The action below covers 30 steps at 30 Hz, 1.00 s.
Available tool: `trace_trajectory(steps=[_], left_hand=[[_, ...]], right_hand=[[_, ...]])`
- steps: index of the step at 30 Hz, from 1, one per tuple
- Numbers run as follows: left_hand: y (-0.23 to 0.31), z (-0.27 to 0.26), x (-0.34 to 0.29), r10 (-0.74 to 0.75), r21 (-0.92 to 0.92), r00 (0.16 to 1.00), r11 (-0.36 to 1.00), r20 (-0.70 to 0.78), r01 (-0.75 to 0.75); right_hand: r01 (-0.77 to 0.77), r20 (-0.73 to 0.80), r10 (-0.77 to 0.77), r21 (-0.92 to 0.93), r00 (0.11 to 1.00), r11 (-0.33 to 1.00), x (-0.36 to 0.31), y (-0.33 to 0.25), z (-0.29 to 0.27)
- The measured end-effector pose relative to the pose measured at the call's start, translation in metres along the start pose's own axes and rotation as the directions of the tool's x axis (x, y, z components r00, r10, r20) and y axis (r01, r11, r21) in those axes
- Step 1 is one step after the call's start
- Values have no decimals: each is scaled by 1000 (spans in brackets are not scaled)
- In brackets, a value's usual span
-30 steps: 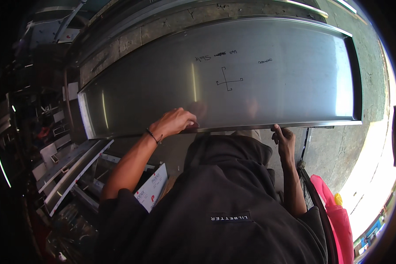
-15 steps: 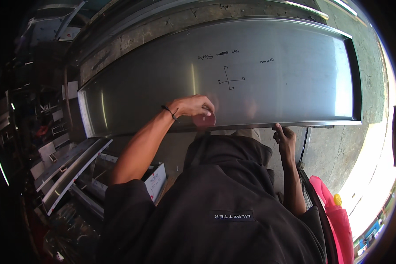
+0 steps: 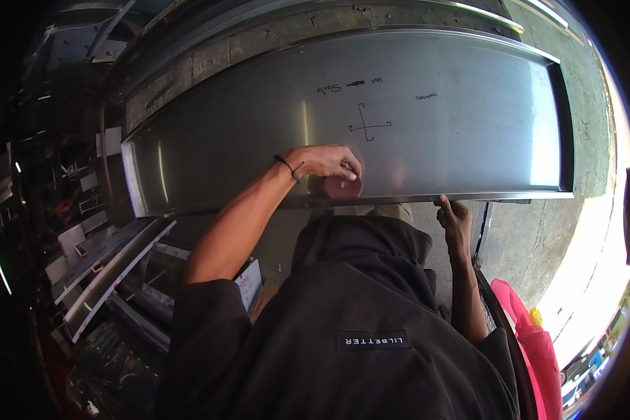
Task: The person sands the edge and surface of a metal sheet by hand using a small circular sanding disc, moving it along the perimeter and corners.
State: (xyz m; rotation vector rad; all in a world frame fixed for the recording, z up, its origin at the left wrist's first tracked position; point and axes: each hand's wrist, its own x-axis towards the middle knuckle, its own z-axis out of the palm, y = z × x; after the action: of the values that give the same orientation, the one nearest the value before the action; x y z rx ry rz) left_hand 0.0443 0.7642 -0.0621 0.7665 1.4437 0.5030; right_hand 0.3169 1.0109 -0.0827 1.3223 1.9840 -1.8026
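A long grey sheet-metal panel (image 3: 245, 140) with turned-up edges lies across the view in front of me. Handwritten marks and a small line sketch in black are on its face. My left hand (image 3: 331, 162), with a dark cord on the wrist, pinches a round reddish-brown sanding disc (image 3: 343, 187). The disc is against the panel near its near edge, just left of the middle. Further right, my right hand (image 3: 455, 214) grips the panel's near rim, its thumb on top and its curled fingers below.
Metal profiles and offcuts (image 3: 119, 269) are piled at the lower left, beside a white board (image 3: 249, 282). A pink cloth or bag (image 3: 525, 329) hangs at the lower right. Concrete floor (image 3: 521, 238) shows on the right, with bright daylight beyond.
My left hand has slid a little to the right along the panel's near edge with the sanding disc. My right hand keeps its hold on the rim in the same place.
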Motion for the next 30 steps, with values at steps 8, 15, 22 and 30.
trace_trajectory(steps=[8, 15, 22, 30], left_hand=[[-47, -1, -42, -140, 26, 990, 990, -12, 140], [23, 3, 16, 63, 115, 998, 992, -25, -60], [-36, -8, -50, -258, -129, 966, 959, -28, 253], [21, 5, 23, 124, -1, 992, 992, 2, -124]], right_hand=[[4, -3, -4, -17, 1000, 1000, -4, -3, 0], [1, -15, -1, -10, 1000, 1000, -2, -1, 1], [-22, -17, 22, 26, 1000, 999, -4, 1, 0], [-27, 0, 27, 48, 1000, 998, -3, -1, 0]])
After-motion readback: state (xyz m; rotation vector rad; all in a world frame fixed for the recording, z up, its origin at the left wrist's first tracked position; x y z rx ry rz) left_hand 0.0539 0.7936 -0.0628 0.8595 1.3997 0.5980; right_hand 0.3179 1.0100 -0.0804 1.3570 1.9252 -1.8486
